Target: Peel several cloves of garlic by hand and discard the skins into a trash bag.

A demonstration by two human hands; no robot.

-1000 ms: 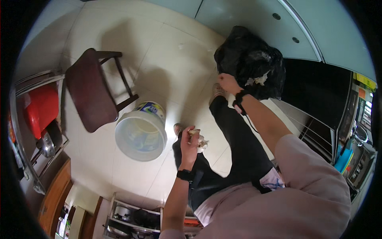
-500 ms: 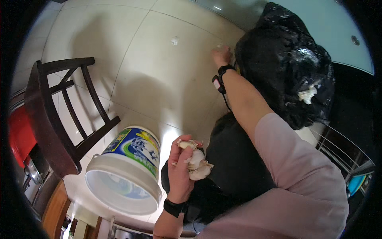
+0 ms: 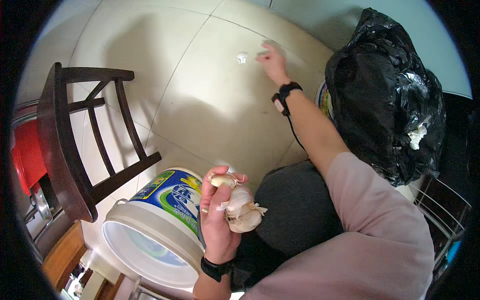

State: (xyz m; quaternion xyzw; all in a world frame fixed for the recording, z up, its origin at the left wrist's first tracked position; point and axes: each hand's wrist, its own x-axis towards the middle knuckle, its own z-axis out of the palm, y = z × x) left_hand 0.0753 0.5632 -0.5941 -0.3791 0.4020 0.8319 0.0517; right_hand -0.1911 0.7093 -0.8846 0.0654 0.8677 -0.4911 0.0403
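Observation:
My left hand (image 3: pixel 218 227) is closed around garlic bulbs (image 3: pixel 243 210), held above my dark-clothed leg. Another piece of garlic (image 3: pixel 223 181) with pale roots sits between its thumb and fingers. Stretched out over the tiles, my right hand (image 3: pixel 274 64) has its thumb and fingers apart and nothing visible between them. Just left of its fingertips, a small crumpled white scrap (image 3: pixel 242 57) lies on the floor. Both wrists wear black bands.
A black plastic bag (image 3: pixel 385 95) bulges over a container at the right, with a white scrap (image 3: pixel 417 136) on it. A white plastic bucket (image 3: pixel 155 212) with a blue-green label lies near my left hand. A dark wooden chair (image 3: pixel 75 145) stands left; a wire rack (image 3: pixel 440 212) is at right.
My right hand has moved from beside the black bag toward the white scrap on the floor, its fingers spreading. My left hand still holds the garlic. The whole view has shifted slightly.

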